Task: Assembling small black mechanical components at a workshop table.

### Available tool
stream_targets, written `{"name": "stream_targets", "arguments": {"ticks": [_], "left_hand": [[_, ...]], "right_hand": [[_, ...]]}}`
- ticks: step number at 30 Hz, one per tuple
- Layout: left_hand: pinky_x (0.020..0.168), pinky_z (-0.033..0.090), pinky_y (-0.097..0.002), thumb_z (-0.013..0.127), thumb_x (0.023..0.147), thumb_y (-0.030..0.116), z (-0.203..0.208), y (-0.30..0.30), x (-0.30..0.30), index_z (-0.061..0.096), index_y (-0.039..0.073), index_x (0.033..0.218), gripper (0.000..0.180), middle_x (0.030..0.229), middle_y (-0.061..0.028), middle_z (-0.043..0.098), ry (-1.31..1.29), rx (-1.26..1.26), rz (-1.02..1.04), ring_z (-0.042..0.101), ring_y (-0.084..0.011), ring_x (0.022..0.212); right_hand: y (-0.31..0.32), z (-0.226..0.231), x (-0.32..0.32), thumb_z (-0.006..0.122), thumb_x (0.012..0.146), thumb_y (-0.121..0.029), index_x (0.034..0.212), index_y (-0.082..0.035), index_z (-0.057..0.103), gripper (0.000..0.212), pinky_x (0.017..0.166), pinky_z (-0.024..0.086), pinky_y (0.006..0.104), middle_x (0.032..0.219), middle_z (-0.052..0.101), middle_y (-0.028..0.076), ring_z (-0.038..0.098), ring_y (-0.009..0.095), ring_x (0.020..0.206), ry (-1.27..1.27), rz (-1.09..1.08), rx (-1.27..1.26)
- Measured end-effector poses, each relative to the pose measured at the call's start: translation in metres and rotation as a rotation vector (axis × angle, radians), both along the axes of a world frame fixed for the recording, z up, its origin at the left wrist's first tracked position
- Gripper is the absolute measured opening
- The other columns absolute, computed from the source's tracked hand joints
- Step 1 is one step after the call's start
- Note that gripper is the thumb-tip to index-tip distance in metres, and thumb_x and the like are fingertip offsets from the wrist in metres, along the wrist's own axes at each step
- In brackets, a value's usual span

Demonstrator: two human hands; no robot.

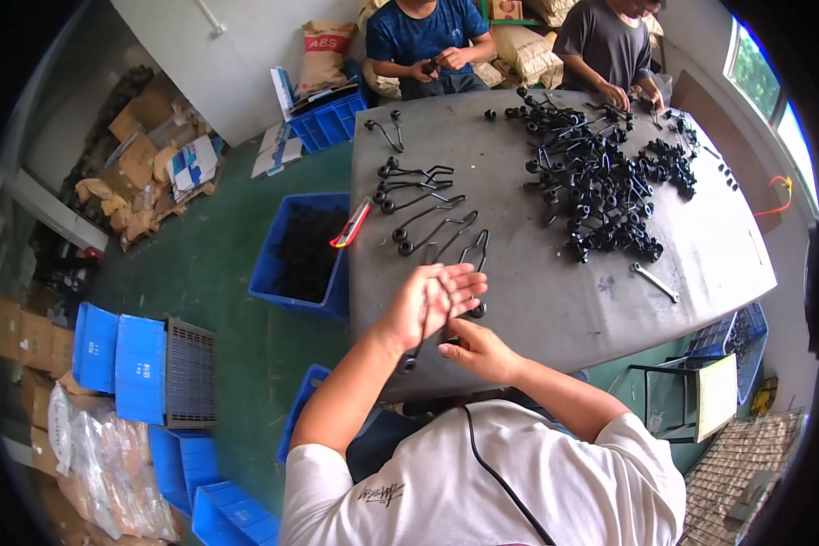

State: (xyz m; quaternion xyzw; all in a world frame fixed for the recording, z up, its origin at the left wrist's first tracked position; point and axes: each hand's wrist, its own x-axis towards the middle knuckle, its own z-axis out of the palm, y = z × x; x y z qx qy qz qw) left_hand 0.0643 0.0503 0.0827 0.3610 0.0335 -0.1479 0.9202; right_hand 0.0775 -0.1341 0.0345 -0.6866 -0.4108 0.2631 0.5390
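My left hand [437, 298] is turned palm up over the table's near edge, fingers stretched out. Against its palm runs a thin black bent rod [419, 348] with a round bushing at its lower end. My right hand [484, 350] is beside it, thumb and fingers closed on a dark part of what seems the same rod; the exact grip is partly hidden. Just beyond my hands lie another black bent rod [484, 244] and a row of similar rods [428, 211] with bushing ends on the grey table [510, 273].
A large heap of black rods [591, 173] covers the far right. A wrench [655, 282] lies at right, a red utility knife [351, 224] at the left edge. Blue bins [262, 264] stand on the floor. Two people [428, 41] work across the table.
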Motion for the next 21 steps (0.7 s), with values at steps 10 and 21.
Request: {"name": "stream_targets", "arguments": {"ticks": [10, 21], "left_hand": [[0.106, 0.041, -0.0439, 0.055, 0.099, 0.052, -0.045, -0.038, 0.057, 0.051, 0.001, 0.141, 0.065, 0.134, -0.0173, 0.059, -0.429, 1.535, 0.37, 0.052, -0.0299, 0.129], [0.116, 0.029, -0.0576, 0.055, 0.099, 0.037, -0.078, 0.002, 0.049, 0.06, 0.025, 0.138, 0.042, 0.147, -0.0157, 0.05, -0.752, 2.221, 0.181, 0.04, -0.0372, 0.14]], "right_hand": [[-0.09, -0.043, 0.033, 0.06, 0.099, -0.018, 0.116, 0.0, 0.064, 0.025, 0.084, 0.053, 0.0337, 0.098, 0.07, 0.013, 0.067, 0.022, 0.091, 0.313, -0.552, -0.183], [-0.05, -0.036, 0.069, 0.065, 0.085, -0.006, 0.115, -0.005, 0.063, 0.03, 0.091, 0.051, 0.0435, 0.11, 0.064, 0.015, 0.062, 0.033, 0.103, -0.496, -0.438, -0.001]]}}
